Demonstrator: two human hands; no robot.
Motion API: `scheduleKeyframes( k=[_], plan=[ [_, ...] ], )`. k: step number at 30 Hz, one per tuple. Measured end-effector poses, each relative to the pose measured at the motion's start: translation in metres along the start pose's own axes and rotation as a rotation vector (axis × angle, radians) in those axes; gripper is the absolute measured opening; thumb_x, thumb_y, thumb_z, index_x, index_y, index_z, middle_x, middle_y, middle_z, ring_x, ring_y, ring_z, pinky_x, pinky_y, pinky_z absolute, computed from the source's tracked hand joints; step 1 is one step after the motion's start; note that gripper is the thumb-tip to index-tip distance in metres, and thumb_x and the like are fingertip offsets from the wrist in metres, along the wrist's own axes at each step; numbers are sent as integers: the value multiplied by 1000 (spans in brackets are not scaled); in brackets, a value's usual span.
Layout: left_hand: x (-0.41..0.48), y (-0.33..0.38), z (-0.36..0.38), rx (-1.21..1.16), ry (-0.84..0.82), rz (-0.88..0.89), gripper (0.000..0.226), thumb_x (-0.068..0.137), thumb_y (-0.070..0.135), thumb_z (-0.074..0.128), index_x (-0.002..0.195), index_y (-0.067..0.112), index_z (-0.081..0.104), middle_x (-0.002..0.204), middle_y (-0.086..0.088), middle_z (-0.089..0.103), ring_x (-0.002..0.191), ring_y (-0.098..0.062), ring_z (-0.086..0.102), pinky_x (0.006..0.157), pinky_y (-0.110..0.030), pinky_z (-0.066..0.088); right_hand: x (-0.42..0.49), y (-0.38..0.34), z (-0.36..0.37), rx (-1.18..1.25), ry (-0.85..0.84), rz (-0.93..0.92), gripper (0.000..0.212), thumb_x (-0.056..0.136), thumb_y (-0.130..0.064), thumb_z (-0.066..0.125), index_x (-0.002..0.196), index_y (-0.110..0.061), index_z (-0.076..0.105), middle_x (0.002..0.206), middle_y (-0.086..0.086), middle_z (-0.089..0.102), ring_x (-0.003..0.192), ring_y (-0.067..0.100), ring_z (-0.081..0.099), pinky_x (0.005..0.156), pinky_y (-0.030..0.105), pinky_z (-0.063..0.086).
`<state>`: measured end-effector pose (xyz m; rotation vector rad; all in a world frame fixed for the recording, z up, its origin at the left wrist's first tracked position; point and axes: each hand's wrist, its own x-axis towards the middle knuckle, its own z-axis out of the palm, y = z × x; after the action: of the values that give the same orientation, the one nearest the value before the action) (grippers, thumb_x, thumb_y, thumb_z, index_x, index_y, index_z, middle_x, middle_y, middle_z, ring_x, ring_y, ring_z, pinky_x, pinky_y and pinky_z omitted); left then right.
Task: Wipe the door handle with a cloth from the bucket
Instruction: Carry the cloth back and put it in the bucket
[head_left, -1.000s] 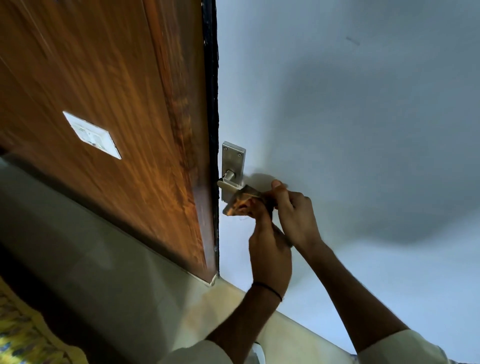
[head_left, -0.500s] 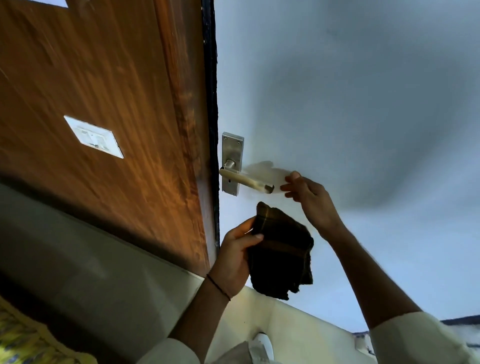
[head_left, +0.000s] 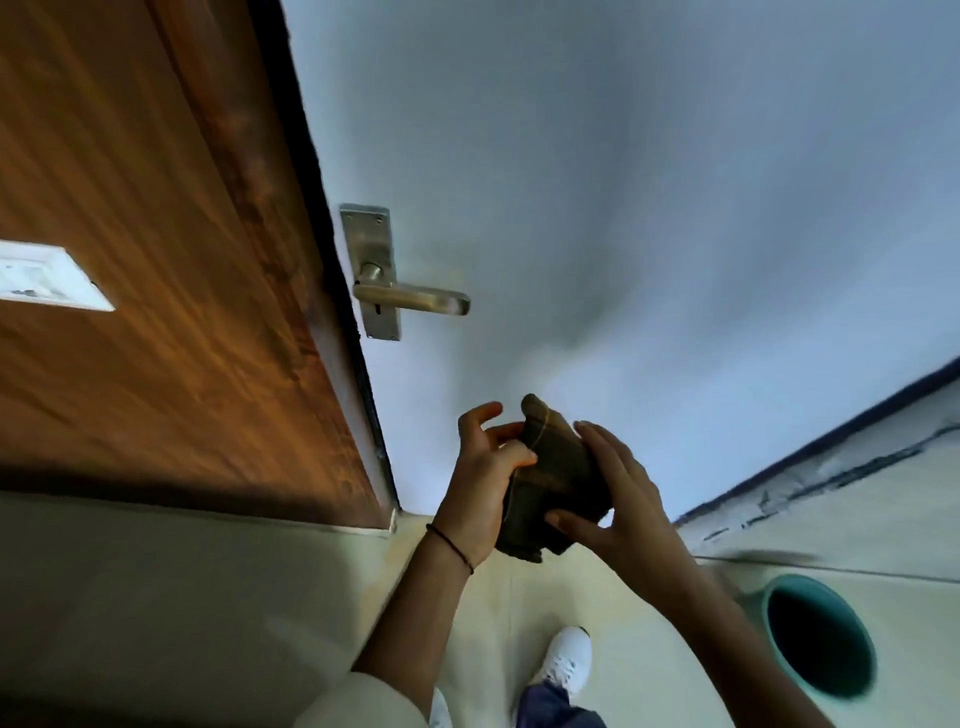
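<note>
Bunched dark brown checked cloth (head_left: 558, 478) pinched between left hand (head_left: 480, 486) and right hand (head_left: 621, 501), well below brushed metal lever door handle (head_left: 413, 300). Soft, limp, light; probably best gathered by its folded middle.

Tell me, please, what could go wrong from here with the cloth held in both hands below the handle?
1. The cloth is bunched loosely between the left hand and right hand, so it could slip to the floor.
2. The bucket stands close to the right foot; a step back might tip it.
3. The handle is untouched now, so wiping may be unfinished.
</note>
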<state>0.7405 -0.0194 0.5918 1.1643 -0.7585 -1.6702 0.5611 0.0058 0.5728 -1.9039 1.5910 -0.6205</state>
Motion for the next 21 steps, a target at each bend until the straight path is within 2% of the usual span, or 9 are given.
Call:
scheduleKeyframes(
  k=[2,4,6,8,11,13,15,18,21],
  plan=[
    [-3,2,17,16,-43,8,48,94,4,52,133,25,35,126,-8,62,110,-28,63,92,-39,54,-16,1,-12,307,115,211,102,73,-39,85,152,-39,20,150,-8,36,128,12,48,103,32,46],
    [-4,2,34,48,-77,20,50,93,4,53,134,25,33,127,-10,61,112,-28,62,96,-40,53,-30,3,-26,626,160,419,110,64,-48,87,151,-37,20,139,1,50,117,14,58,94,30,50],
    [-6,0,57,112,-116,36,52,91,5,54,134,26,33,127,-9,61,114,-29,62,100,-44,51,-45,11,-41,830,181,504,103,62,-54,83,149,-38,28,133,10,59,114,20,64,102,40,49],
    [-8,-6,81,202,-145,61,55,90,6,55,134,28,32,125,-7,61,114,-29,61,103,-46,50,-59,20,-53,889,268,480,89,72,-39,83,147,-38,35,125,9,67,113,20,67,107,43,45],
    [-15,-24,129,363,-160,121,57,94,4,52,137,29,25,126,-4,57,110,-23,60,101,-41,51,-86,44,-82,914,425,392,82,83,-6,75,148,-37,34,112,7,75,107,16,70,95,28,48],
    [-20,-37,160,439,-166,152,58,95,4,51,138,30,22,129,-4,53,108,-21,60,98,-37,53,-107,62,-104,918,438,339,84,85,3,70,147,-39,35,111,9,75,106,20,71,87,28,56],
    [-27,-59,196,494,-211,160,60,96,3,51,139,33,22,131,-2,50,104,-15,59,90,-29,55,-135,88,-125,889,453,324,80,84,8,68,145,-37,41,111,10,74,103,23,71,84,32,60],
    [-37,-93,248,574,-290,215,64,94,0,53,139,35,25,135,2,45,106,-7,54,82,-14,48,-174,126,-151,852,578,355,53,85,5,69,128,-24,61,109,11,73,103,26,70,78,29,60],
    [-48,-128,295,603,-447,252,67,90,-5,58,140,33,34,141,5,38,118,1,48,98,-21,50,-215,165,-176,853,694,418,36,90,-4,66,121,-23,66,106,10,73,96,22,70,76,30,61]
  ],
)
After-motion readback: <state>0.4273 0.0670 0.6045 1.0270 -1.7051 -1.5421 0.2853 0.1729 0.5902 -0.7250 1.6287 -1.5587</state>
